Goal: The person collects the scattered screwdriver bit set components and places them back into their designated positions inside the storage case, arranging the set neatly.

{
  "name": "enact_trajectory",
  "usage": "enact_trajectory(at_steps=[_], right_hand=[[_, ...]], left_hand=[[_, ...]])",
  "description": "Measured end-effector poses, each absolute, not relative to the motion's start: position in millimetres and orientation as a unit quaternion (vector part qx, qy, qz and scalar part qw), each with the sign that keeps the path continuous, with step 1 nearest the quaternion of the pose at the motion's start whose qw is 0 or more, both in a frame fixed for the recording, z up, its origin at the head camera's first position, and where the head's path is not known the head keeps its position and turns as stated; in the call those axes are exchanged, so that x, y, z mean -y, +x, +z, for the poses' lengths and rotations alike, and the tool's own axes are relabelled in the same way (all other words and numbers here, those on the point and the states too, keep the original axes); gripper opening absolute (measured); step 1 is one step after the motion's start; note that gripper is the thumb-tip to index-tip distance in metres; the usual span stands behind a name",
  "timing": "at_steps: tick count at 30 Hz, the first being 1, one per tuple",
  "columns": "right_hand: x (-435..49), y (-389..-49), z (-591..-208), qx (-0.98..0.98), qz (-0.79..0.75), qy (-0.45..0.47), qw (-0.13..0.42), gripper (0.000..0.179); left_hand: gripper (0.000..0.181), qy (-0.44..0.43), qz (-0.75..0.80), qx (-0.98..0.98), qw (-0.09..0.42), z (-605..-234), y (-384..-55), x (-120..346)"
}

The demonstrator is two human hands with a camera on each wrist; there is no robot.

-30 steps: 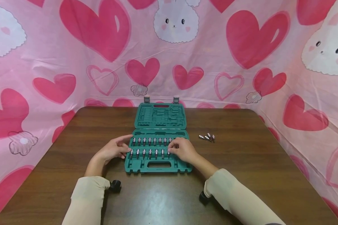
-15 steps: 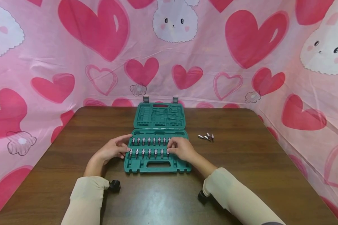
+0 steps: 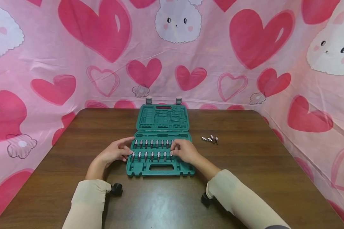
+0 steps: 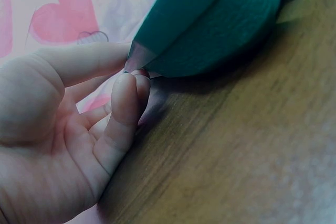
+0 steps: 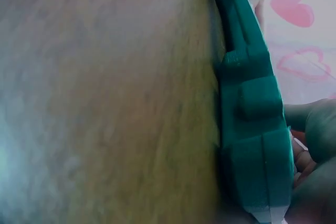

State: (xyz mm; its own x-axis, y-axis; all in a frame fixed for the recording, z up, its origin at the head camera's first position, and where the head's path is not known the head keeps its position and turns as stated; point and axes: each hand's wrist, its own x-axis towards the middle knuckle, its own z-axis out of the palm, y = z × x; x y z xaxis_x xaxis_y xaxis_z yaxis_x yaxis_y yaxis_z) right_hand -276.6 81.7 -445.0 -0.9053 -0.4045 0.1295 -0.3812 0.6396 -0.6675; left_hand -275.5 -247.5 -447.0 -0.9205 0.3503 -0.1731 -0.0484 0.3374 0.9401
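A green tool case (image 3: 137,167) lies unfolded on the table, its lid leaning back. Two rows of shiny bit sockets (image 3: 152,156) stand in its slots. My left hand (image 3: 112,153) grips the case's left side, thumb on the rim and index finger stretched toward the rear corner. In the left wrist view, my left hand (image 4: 68,129) has its fingertips against the green edge. At the right end of the front row, my right hand (image 3: 187,152) pinches a bit socket (image 3: 171,157). Its fingers cover part of the back row. The case wall mostly hides this hand in the right wrist view.
Several loose bit sockets (image 3: 211,139) lie on the brown wooden table (image 3: 235,159) to the right of the case. The upright lid (image 3: 162,118) has two metal latches at its top. A pink cloth with hearts and rabbits surrounds the table's back and sides.
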Motion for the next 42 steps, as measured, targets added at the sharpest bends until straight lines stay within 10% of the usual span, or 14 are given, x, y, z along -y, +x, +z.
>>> enact_trajectory(at_steps=[42], right_hand=[[-151.1, -298.1, -449.6, -0.864, -0.462, -0.198, -0.04, 0.018]], left_hand=[[0.066, 0.086, 0.569, -0.799, 0.173, -445.4, -273.5, 245.5]])
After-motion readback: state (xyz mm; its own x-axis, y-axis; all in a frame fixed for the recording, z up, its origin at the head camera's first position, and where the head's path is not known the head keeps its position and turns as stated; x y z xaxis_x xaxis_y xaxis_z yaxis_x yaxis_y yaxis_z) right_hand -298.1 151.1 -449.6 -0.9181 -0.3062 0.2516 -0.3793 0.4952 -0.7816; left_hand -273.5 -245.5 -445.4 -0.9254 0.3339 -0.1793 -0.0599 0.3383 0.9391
